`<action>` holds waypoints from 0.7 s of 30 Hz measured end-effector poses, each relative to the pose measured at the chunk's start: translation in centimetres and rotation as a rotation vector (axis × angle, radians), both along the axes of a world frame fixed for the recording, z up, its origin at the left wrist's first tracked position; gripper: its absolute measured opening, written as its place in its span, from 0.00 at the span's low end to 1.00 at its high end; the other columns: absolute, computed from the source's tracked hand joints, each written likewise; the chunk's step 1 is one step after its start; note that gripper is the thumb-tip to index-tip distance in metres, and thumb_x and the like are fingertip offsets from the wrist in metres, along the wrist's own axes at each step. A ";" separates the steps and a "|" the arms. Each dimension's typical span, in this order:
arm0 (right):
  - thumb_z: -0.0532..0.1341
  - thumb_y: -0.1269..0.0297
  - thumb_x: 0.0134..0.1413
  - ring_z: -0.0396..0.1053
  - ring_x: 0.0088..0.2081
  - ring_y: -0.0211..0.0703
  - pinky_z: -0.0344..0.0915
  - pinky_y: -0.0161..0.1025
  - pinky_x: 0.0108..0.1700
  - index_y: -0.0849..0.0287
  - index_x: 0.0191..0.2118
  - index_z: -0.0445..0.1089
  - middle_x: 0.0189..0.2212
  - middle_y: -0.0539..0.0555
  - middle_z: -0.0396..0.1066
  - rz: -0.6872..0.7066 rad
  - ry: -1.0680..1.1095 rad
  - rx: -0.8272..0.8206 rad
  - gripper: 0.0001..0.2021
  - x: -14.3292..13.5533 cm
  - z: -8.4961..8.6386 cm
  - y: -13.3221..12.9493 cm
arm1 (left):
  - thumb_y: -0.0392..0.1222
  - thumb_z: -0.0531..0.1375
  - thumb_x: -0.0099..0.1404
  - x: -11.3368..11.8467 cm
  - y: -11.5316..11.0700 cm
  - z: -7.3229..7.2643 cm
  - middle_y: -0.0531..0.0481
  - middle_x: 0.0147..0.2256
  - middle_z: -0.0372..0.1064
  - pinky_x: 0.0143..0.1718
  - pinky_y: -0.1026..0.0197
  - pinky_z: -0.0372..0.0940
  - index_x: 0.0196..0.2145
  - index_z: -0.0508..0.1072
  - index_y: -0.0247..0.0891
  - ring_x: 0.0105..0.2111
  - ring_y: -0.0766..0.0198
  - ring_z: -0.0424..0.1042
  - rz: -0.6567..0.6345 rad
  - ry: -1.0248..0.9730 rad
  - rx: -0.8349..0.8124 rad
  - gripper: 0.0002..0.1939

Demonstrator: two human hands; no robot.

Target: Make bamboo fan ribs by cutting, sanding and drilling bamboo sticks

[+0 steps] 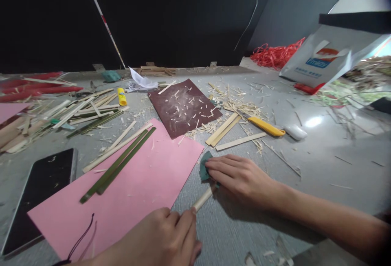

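My left hand (166,233) is closed around the near end of a pale bamboo strip (204,199) low in the head view. The strip points away to the right and runs under my right hand (241,178). That hand presses a small dark green piece, which looks like sandpaper (204,166), over the strip's far end; the fingertips hide the contact. Left of both hands lies a pink sheet of paper (152,164), with two green bamboo strips (119,164) resting across it.
A black phone (42,192) lies partly beneath the pink sheet. Beyond my right hand are a yellow utility knife (265,126), pale strips (224,129) and shavings. Farther back are a brown sheet (186,107), a yellow glue stick (121,96) and a white bag (320,58).
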State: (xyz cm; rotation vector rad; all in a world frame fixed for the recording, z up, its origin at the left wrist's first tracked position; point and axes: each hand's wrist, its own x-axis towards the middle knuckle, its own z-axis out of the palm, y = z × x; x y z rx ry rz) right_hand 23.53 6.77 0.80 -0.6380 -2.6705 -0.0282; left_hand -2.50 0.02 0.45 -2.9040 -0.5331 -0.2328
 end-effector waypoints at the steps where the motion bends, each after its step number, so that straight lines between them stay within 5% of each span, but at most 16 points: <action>1: 0.51 0.75 0.70 0.78 0.46 0.51 0.77 0.49 0.47 0.68 0.42 0.75 0.47 0.65 0.78 -0.001 0.008 0.004 0.13 0.0 0.0 0.1 | 0.39 0.59 0.73 0.0 0.0 0.1 0.47 0.33 0.74 0.20 0.60 0.59 0.34 0.71 0.36 0.26 0.61 0.71 0.000 0.020 -0.026 0.07; 7: 0.52 0.77 0.69 0.78 0.51 0.53 0.78 0.51 0.48 0.72 0.53 0.72 0.50 0.69 0.78 0.038 0.077 0.108 0.15 0.6 0.4 -0.3 | 0.42 0.55 0.74 0.0 -0.2 -0.8 0.40 0.35 0.76 0.20 0.56 0.66 0.54 0.71 0.23 0.26 0.54 0.74 0.121 0.052 -0.062 0.19; 21: 0.56 0.74 0.65 0.75 0.55 0.58 0.74 0.50 0.54 0.75 0.53 0.73 0.54 0.72 0.75 0.010 -0.198 0.171 0.16 -0.3 -0.4 -3.1 | 0.44 0.62 0.70 0.1 -0.6 -1.1 0.41 0.37 0.78 0.17 0.56 0.67 0.55 0.71 0.22 0.25 0.56 0.75 0.126 -0.005 -0.143 0.23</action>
